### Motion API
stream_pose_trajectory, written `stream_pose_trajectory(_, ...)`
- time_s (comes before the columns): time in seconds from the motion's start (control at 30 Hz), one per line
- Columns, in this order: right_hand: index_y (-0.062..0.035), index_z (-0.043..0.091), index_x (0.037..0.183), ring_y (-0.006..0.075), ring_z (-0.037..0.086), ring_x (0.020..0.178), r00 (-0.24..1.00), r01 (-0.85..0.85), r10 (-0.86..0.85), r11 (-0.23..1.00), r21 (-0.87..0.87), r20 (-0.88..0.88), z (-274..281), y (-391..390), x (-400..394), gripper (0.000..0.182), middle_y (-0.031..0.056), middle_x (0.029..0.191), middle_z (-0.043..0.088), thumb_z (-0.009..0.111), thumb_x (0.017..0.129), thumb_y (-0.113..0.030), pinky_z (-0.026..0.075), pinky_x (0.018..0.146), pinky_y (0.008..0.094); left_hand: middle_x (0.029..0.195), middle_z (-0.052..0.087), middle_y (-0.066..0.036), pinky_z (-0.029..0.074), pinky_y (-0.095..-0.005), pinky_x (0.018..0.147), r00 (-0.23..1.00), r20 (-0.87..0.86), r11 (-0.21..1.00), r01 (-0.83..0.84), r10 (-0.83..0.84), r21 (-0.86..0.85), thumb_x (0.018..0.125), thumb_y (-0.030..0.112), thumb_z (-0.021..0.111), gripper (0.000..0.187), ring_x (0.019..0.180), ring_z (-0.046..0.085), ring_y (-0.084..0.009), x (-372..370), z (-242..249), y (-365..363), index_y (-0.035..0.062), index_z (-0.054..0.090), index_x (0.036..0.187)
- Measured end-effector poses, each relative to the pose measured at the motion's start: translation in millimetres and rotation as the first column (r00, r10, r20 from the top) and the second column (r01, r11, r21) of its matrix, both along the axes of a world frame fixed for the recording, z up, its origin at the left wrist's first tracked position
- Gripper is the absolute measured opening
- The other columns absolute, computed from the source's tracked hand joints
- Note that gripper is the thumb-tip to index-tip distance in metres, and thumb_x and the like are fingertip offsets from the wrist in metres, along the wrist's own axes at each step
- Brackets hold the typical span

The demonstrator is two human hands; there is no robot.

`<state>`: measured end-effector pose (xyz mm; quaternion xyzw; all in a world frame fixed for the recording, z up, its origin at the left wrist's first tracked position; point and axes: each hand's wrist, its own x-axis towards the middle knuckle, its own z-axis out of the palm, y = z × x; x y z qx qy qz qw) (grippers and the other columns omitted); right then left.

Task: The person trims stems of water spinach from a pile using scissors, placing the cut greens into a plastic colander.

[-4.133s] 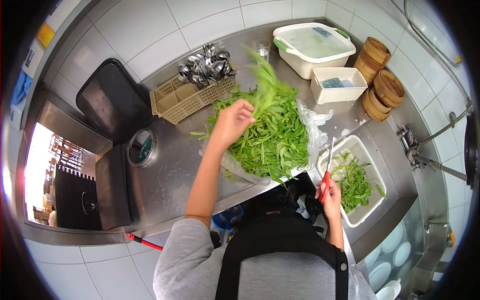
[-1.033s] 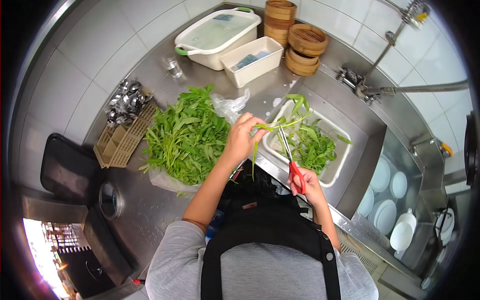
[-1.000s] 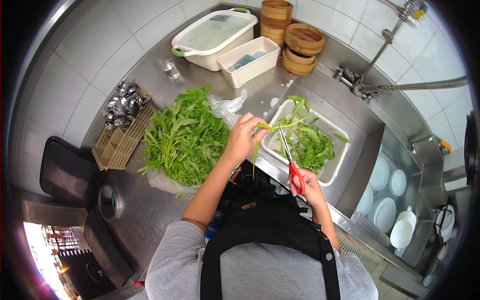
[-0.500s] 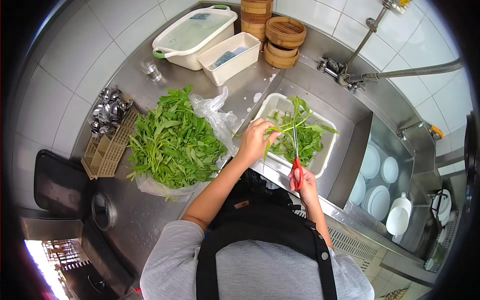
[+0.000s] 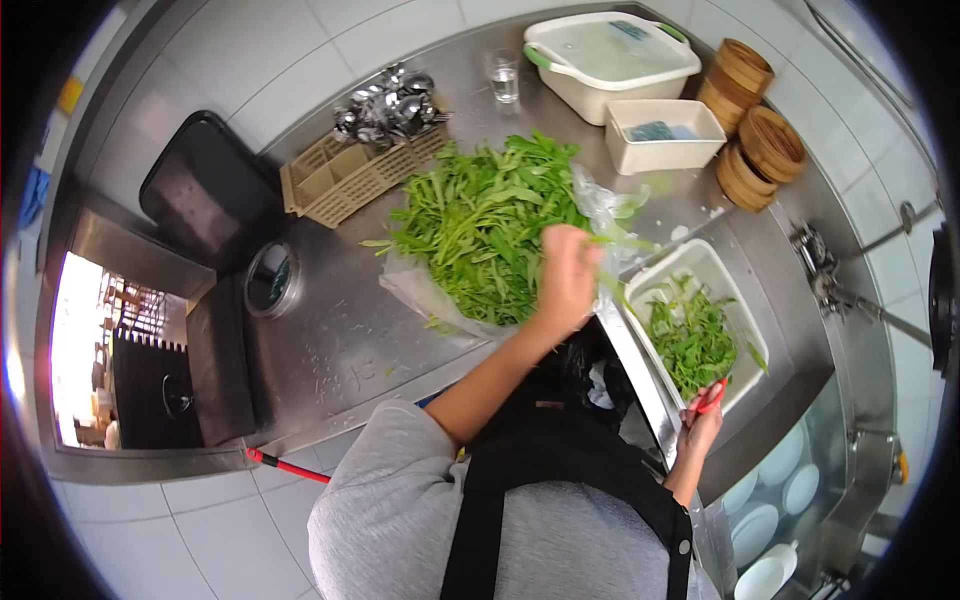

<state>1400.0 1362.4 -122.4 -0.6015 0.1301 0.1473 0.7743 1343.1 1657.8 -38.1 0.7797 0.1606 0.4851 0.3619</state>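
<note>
My left hand (image 5: 568,280), blurred by motion, is over the right edge of a big heap of leafy greens (image 5: 490,225). Its fingers are closed on a green stem (image 5: 618,243), which shows as a pale streak to the right. The heap lies on a clear plastic bag (image 5: 410,285). Low at the right, my right hand (image 5: 697,436) grips red-handled scissors (image 5: 712,396) beside the near end of a white basket (image 5: 655,272). The blades are mostly hidden against the basket. Inside it are cut green pieces (image 5: 695,340).
A tan cutlery rack (image 5: 340,185) and a pile of spoons (image 5: 390,105) stand behind the heap. Further right are a glass (image 5: 504,75), a lidded white tub (image 5: 610,55), a small bin (image 5: 665,150) and bamboo steamers (image 5: 770,145). White plates (image 5: 755,530) sit in the right sink.
My left hand has moved left from above the basket to the heap, with a stem. My right hand has lowered with the scissors away from the stems. The view has turned left.
</note>
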Motion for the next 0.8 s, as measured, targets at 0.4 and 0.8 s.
stream_pose_trajectory(0.4, -0.0072, 0.053, 0.078, 0.0049, 0.033, 0.035, 0.973, -0.221, 0.22, 0.975, 0.008, 0.067, 17.1, 83.0, 9.0, 0.032, -0.0008, 0.048, 0.046, 0.05, 0.088, -0.038, 0.024, 0.035, 0.0186, 0.075, 0.054, -0.002, 0.038, -0.0219, 0.051, 0.88, -0.373, 0.856, -0.416, 0.293, -0.308, 0.072, 0.019, 0.072, 0.035, 0.058, 0.048, -0.0087, -124.0, -65.6, 142.1, 0.0015, 0.051, 0.094)
stream_pose_trajectory(0.8, -0.0066, 0.054, 0.078, 0.0055, 0.035, 0.034, 0.858, -0.486, 0.493, 0.87, -0.081, 0.144, 32.6, 108.1, -13.4, 0.029, 0.0012, 0.047, 0.049, 0.048, 0.09, -0.033, 0.022, 0.034, 0.0183, 0.068, 0.058, -0.005, 0.041, -0.0246, 0.057, 0.898, -0.332, 0.924, -0.353, 0.289, -0.149, 0.079, 0.025, 0.064, 0.028, 0.061, 0.051, -0.0094, -119.7, 8.3, 158.2, -0.0004, 0.059, 0.087)
